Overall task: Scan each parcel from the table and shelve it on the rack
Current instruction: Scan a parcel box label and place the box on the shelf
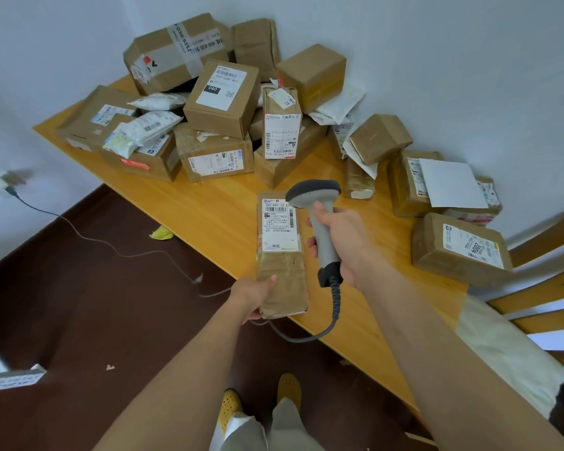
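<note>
Your left hand (256, 296) grips the near end of a long, narrow cardboard parcel (282, 255), thumb on top and fingers curled underneath, holding it out over the near edge of the wooden table (215, 216). The parcel's white shipping label (280, 224) faces up on its far half. Your right hand (341, 242) is wrapped round the handle of a grey barcode scanner (318, 216), just beside the parcel on its right, with the scanner head over the label's upper right corner. The scanner's coiled cable (331, 312) hangs from the handle base and loops down past the table edge.

The table's near edge runs diagonally from upper left to lower right, and you stand against it, your yellow shoes (258, 402) on the dark brown floor (88, 304). A bare strip of tabletop lies between the held parcel and the heap of boxes (209, 125) piled against the white wall (453, 60). More taped parcels sit along the wall on the right, the closest a brown box marked 2004 (459, 247) near your right forearm. A wooden chair (541, 288) crowds the table's right end. To the left the floor lies open, crossed by a thin loose cord (111, 247); a grey perforated metal rail (12, 380) shows at the lower left edge.
</note>
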{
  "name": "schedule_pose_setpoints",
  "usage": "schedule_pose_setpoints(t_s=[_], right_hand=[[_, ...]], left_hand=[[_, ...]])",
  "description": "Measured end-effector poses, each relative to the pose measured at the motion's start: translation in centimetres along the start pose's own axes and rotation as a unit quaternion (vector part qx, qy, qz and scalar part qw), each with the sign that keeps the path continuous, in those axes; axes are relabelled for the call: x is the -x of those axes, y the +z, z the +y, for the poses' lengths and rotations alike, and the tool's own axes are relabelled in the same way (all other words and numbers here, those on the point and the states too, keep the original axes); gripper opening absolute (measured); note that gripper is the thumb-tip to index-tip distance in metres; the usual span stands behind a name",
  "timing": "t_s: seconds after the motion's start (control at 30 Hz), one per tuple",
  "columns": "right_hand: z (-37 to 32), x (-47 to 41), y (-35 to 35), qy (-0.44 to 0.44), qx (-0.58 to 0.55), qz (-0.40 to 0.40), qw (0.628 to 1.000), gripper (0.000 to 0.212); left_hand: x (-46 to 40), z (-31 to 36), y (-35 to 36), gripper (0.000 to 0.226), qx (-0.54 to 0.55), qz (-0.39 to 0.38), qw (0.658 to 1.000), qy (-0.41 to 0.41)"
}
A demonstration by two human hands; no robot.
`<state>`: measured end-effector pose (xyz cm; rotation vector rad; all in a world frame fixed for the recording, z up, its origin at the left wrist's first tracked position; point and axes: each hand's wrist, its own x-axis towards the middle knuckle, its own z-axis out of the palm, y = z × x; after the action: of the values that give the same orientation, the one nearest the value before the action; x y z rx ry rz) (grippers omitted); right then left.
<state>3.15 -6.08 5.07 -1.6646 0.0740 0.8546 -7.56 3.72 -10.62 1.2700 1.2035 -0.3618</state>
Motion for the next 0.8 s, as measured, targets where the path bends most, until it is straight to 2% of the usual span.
schedule_pose_setpoints(t_s=[0.23, 0.8], right_hand=[[-0.1, 1.5, -0.4, -0.019, 0.004, 0.009, 1.0, 0.016], [-0.9, 5.5, -1.1, -0.015, -0.056, 0.023, 0.998, 0.021]], left_hand=[[0.0, 0.2, 0.6, 0.049, -0.02, 0.022, 1.0, -0.004], [1.2, 0.8, 1.2, 0.052, -0.045, 0.03, 0.999, -0.001]])
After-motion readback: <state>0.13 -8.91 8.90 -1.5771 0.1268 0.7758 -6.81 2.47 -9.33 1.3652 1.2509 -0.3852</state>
